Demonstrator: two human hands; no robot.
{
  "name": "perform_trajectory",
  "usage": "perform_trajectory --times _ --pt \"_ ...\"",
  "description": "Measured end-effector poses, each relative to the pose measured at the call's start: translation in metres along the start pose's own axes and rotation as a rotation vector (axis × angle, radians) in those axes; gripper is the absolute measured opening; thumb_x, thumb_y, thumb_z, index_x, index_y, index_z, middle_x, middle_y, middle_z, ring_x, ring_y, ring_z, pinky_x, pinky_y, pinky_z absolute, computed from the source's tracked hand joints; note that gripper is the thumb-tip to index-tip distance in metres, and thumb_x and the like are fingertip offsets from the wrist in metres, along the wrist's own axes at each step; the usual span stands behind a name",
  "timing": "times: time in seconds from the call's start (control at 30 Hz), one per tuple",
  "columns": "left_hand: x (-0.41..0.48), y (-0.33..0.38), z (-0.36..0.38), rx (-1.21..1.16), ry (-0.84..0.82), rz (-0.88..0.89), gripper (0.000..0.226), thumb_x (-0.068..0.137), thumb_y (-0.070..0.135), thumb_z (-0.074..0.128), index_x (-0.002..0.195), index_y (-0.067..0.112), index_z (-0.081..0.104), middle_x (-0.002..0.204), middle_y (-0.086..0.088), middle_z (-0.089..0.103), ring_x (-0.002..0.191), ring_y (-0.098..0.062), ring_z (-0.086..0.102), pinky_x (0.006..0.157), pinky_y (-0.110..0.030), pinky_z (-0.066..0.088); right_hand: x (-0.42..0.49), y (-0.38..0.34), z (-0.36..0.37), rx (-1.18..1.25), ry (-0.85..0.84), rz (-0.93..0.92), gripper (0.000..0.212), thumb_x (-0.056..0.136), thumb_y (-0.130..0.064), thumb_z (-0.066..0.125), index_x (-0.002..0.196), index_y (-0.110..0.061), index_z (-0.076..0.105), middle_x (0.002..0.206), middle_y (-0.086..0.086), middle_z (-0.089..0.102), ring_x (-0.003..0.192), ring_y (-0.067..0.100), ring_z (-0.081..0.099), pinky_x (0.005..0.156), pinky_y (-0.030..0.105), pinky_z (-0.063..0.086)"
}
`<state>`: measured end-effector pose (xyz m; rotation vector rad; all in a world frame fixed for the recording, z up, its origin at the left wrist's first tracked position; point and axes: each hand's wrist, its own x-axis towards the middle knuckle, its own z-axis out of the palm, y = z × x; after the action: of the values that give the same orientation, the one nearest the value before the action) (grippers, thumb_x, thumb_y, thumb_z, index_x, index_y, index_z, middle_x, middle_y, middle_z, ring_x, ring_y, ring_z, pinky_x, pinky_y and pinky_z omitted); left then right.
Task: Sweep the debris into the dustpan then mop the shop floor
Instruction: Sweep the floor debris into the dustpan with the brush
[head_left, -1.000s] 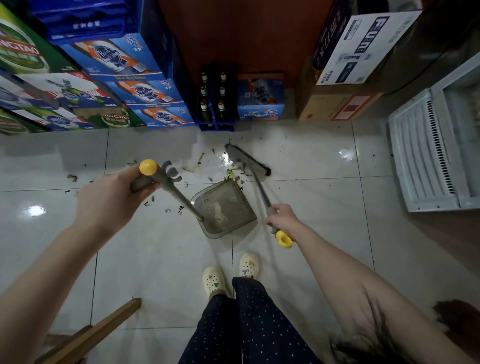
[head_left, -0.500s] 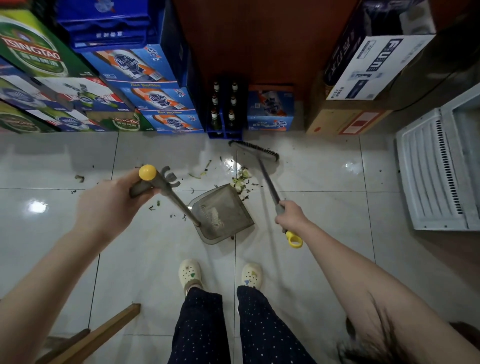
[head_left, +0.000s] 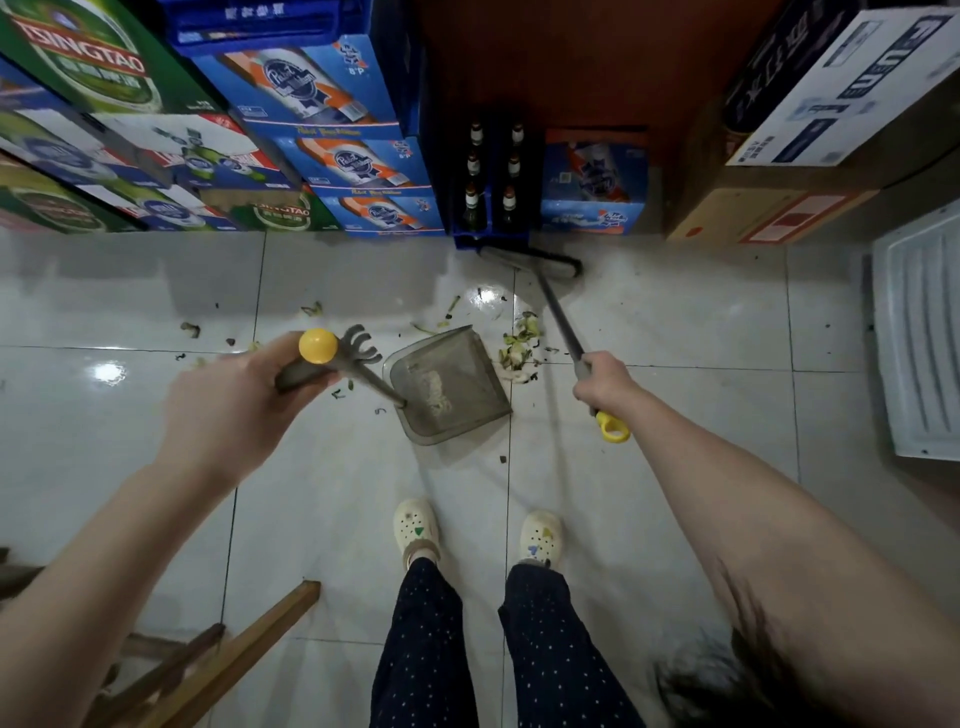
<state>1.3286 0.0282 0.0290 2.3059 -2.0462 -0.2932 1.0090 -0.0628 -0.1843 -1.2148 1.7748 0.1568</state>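
My left hand (head_left: 234, 410) is closed round the top of the dustpan handle (head_left: 382, 391), fingers curled about the grey grip just under its yellow cap (head_left: 318, 345). A grey comb of teeth (head_left: 361, 345) juts out beside the cap. The handle slants down and away from me to the dustpan (head_left: 457, 415), which rests on the white tiled floor (head_left: 675, 312) ahead of my shoes (head_left: 415, 527). Something pale lies inside the pan.

My right hand (head_left: 605, 387) is a fist round the broom handle (head_left: 558, 317), gripping it near the upper end, so the yellow hanging loop (head_left: 613, 428) pokes out below my hand. From there the shaft runs away from me to the broom head (head_left: 535, 260), which sits on the floor at the foot of a blue bottle crate (head_left: 493, 236).

The debris pile (head_left: 519, 348), greenish and pale scraps, lies just beside the dustpan's right edge, between the pan and the broom shaft and nearer to me than the broom head. Smaller scattered bits (head_left: 189, 328) dot the tiles to the left, under and beyond my left hand.

Stacked beer cartons (head_left: 337, 161) line the far left, cardboard boxes (head_left: 779, 208) the far right, and a white grille (head_left: 919, 338) lies at the right edge. A wooden frame (head_left: 244, 644) shows near my left forearm.
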Motion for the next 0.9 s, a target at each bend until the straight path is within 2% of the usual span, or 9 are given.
perform_trajectory --times 0.07,0.13,0.17,0.23,0.33,0.53,0.63,0.77,0.9 --pt "0.001 -0.002 0.0 0.009 -0.001 0.011 0.03 0.08 0.043 0.067 0.102 0.023 0.067 0.06 -0.012 0.061 0.057 -0.038 0.058 0.051 -0.029 0.034 -0.001 0.005 0.005 0.008 -0.02 0.005 0.048 0.085 -0.003 0.052 0.132 -0.003 0.048 0.122 0.019 0.056 0.097 0.036 0.061 0.058 0.023 0.053" --pt "0.002 -0.005 -0.001 0.011 -0.009 0.022 0.03 0.08 0.045 0.065 0.101 0.024 0.066 0.06 -0.011 0.061 0.056 -0.037 0.058 0.05 -0.029 0.036 -0.005 0.012 0.011 0.003 -0.054 0.005 0.05 0.084 -0.003 0.053 0.134 -0.004 0.047 0.123 0.019 0.055 0.094 0.033 0.062 0.034 0.009 0.039" --pt "0.002 -0.007 -0.001 0.006 -0.011 0.022 0.03 0.08 0.045 0.065 0.101 0.024 0.065 0.06 -0.01 0.06 0.056 -0.037 0.058 0.049 -0.028 0.035 -0.01 0.016 0.014 0.0 -0.069 0.009 0.053 0.083 -0.003 0.054 0.135 -0.005 0.046 0.125 0.019 0.054 0.092 0.031 0.061 0.031 0.007 0.036" --pt "0.0 -0.007 -0.004 -0.008 -0.011 0.016 0.028 0.081 0.042 0.067 0.101 0.023 0.065 0.058 -0.008 0.057 0.056 -0.037 0.058 0.048 -0.026 0.031 -0.022 0.022 0.02 -0.006 -0.094 0.022 0.055 0.082 -0.003 0.054 0.136 -0.005 0.045 0.127 0.02 0.053 0.089 0.03 0.058 0.033 0.01 0.038" --pt "-0.004 -0.005 -0.008 -0.009 -0.018 0.002 0.027 0.082 0.04 0.066 0.102 0.021 0.065 0.058 -0.001 0.045 0.061 -0.039 0.059 0.05 -0.028 0.032 -0.043 0.032 0.032 -0.046 -0.118 0.023 0.051 0.081 -0.002 0.052 0.132 -0.001 0.046 0.126 0.023 0.052 0.101 0.039 0.06 0.053 0.023 0.043" --pt "-0.019 0.0 -0.012 -0.017 -0.019 -0.044 0.031 0.083 0.047 0.061 0.105 0.025 0.064 0.061 -0.002 0.044 0.069 -0.04 0.058 0.054 -0.033 0.039 -0.074 0.041 0.049 -0.064 -0.185 0.021 0.056 0.084 -0.003 0.053 0.138 -0.004 0.041 0.131 0.02 0.049 0.111 0.038 0.057 0.065 0.029 0.046" --pt "-0.03 0.002 -0.012 -0.009 -0.007 -0.036 0.032 0.084 0.047 0.061 0.107 0.026 0.064 0.064 -0.007 0.053 0.07 -0.04 0.059 0.054 -0.032 0.038 -0.079 0.044 0.039 -0.065 -0.189 0.009 0.049 0.08 -0.001 0.054 0.129 -0.001 0.05 0.119 0.018 0.055 0.092 0.034 0.061 0.052 0.022 0.043" --pt "-0.046 0.007 -0.01 -0.004 0.014 -0.038 0.031 0.083 0.045 0.063 0.107 0.024 0.064 0.068 -0.012 0.063 0.066 -0.039 0.06 0.054 -0.031 0.035 -0.08 0.053 0.014 -0.082 -0.157 -0.02 0.048 0.078 0.0 0.057 0.126 -0.006 0.054 0.103 0.013 0.057 0.056 0.02 0.05 0.039 0.019 0.043" --pt "-0.057 0.012 -0.003 -0.021 -0.018 -0.087 0.028 0.084 0.046 0.06 0.104 0.027 0.063 0.07 -0.008 0.06 0.067 -0.034 0.056 0.054 -0.031 0.036 -0.071 0.058 -0.008 -0.096 -0.123 -0.068 0.051 0.078 0.001 0.057 0.128 -0.006 0.054 0.101 0.009 0.054 0.059 0.023 0.051 0.027 0.011 0.035"
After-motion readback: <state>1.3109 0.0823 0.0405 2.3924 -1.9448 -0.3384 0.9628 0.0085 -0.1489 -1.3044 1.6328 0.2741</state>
